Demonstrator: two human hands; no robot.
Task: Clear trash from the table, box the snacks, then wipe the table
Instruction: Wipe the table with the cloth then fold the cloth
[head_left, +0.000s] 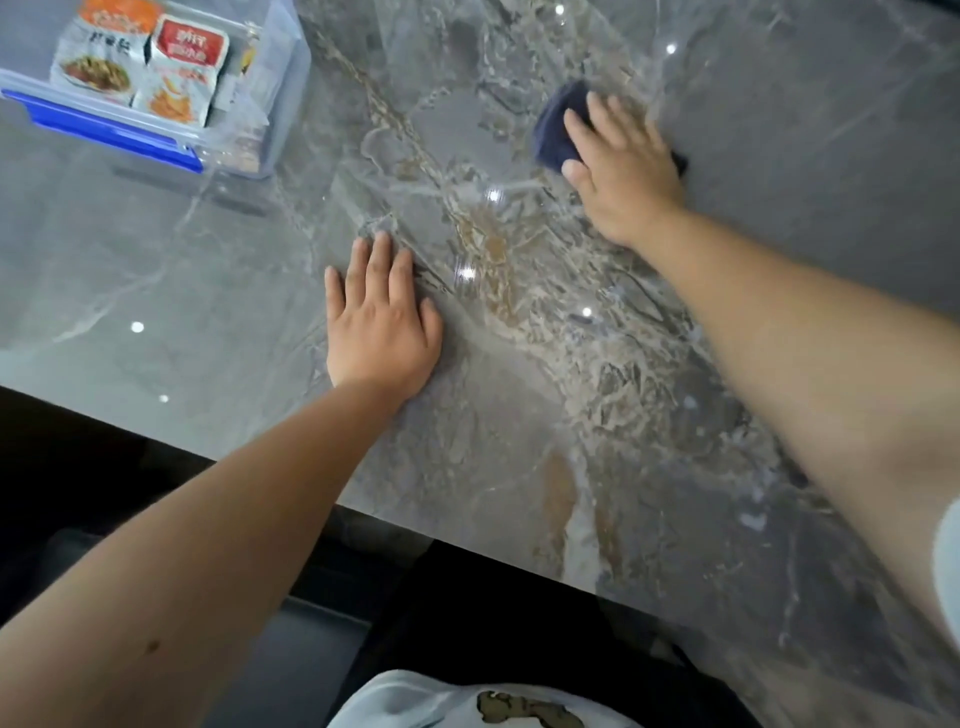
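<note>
Cloth (553, 136), dark blue, far right on marble table (208, 291), pressed flat under right hand (623, 166), fingers spread. Left hand (382, 322) flat, empty, bracing. Snacks (140, 67) sit inside clear box (283, 104), far left. Risk: leftward strokes could nudge the box; a bunched cloth may skip patches.

Home: marble table (519, 364), boxed snacks (140, 67).

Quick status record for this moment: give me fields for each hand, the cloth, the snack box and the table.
left hand: left hand rests flat on the table, fingers straight, holding nothing
right hand: right hand presses on the cloth with fingers extended
cloth: dark blue cloth lies on the tabletop, partly under the right hand
snack box: clear plastic box with blue latch, far left, snack packets inside
table: grey marbled table, glossy
</note>
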